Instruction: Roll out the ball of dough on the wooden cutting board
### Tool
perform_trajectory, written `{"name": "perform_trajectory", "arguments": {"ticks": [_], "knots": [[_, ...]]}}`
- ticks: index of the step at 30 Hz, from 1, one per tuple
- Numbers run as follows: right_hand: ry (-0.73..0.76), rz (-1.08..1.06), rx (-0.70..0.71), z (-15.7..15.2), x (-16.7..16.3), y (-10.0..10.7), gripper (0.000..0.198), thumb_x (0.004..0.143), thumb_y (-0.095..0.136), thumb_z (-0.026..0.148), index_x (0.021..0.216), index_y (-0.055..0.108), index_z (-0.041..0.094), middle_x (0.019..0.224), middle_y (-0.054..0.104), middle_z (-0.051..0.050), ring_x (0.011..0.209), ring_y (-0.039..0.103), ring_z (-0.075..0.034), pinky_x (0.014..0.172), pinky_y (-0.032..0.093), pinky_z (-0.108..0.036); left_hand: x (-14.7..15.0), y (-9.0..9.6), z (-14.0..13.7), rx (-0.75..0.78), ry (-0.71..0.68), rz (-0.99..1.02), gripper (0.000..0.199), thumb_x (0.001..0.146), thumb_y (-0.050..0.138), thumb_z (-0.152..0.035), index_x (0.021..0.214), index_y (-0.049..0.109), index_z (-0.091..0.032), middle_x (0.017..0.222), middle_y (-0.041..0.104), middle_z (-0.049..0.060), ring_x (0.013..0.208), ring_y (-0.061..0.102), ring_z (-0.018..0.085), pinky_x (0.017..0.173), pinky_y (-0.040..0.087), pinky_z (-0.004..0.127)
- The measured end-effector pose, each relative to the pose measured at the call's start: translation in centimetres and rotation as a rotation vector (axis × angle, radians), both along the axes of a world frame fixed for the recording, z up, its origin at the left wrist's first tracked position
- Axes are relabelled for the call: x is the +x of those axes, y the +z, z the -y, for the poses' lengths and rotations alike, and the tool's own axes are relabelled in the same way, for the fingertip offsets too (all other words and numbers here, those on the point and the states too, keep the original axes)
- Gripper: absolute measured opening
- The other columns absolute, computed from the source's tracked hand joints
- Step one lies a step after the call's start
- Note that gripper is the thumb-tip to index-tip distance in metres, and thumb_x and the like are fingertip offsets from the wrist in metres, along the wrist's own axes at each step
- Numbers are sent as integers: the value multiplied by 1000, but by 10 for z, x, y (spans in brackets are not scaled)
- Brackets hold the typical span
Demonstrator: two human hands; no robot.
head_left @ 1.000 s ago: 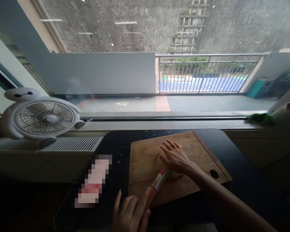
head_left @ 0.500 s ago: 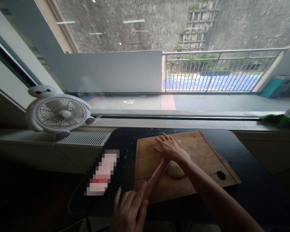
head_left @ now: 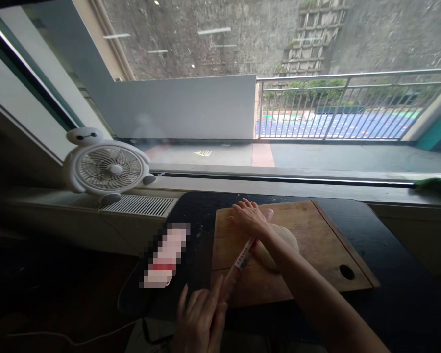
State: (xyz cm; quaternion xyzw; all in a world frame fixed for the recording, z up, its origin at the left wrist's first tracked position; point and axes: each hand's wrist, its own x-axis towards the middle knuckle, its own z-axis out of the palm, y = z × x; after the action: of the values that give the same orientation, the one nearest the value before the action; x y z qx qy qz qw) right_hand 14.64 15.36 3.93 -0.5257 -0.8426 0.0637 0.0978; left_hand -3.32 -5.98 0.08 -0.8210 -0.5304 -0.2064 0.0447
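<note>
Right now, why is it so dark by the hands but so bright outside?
Head view: daylight floods the window, so the black table, left hand and right hand look dim; straight edges curve near the borders; one patch is pixelated.

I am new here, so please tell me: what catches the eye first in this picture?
Two flat hands roll a thin rolling pin over dough on the wooden board: right hand at its far end, left hand near. A white fan stands on the sill, left.
</note>
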Motion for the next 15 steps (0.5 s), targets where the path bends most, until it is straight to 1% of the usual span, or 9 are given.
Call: {"name": "perform_trajectory", "arguments": {"ticks": [3,6,8,9,11,13,15], "knots": [[-71,-23,51,26,29,-5,53,90,33,54,129,45,21,135,45,-9,133,24,-26,105,20,-42,6,-1,1,28,-55,17,58,88,47,-29,141,28,-20,96,65,3,88,60,16,104,27,42],[-108,-17,88,59,68,-9,48,92,29,49,130,45,23,138,42,-5,134,20,-24,107,15,-41,13,-6,-1,80,-132,67,58,86,49,-32,140,30,-21,94,66,2,88,60,16,108,21,40],[-99,0,89,70,83,-8,45,93,28,46,129,46,25,139,42,-4,135,20,-22,107,14,-40,16,-10,-4,106,-177,96,58,86,50,-33,139,32,-21,94,66,1,88,60,16,109,17,39],[-95,3,89,70,85,-8,45,93,28,45,129,46,25,139,42,-3,134,20,-22,107,14,-40,17,-12,-5,105,-184,110,56,86,49,-34,139,33,-20,96,67,2,88,60,15,110,16,39],[-91,0,91,59,75,-7,44,93,29,46,126,48,25,136,44,-3,133,23,-22,107,16,-40,16,-14,-6,80,-139,147,52,89,45,-34,138,34,-21,100,67,2,90,60,15,109,16,39],[-85,-5,70,37,53,-6,43,92,30,48,121,51,25,130,49,-4,130,27,-23,105,20,-41,11,-16,-5,43,-70,163,48,91,41,-34,137,35,-22,103,66,2,91,60,16,107,21,41],[-67,3,-1,13,25,-5,42,90,33,51,112,57,23,120,55,-7,124,35,-23,100,27,-40,4,-17,-4,35,-4,161,45,91,39,-36,135,37,-25,103,67,2,92,61,17,103,28,41]]}}
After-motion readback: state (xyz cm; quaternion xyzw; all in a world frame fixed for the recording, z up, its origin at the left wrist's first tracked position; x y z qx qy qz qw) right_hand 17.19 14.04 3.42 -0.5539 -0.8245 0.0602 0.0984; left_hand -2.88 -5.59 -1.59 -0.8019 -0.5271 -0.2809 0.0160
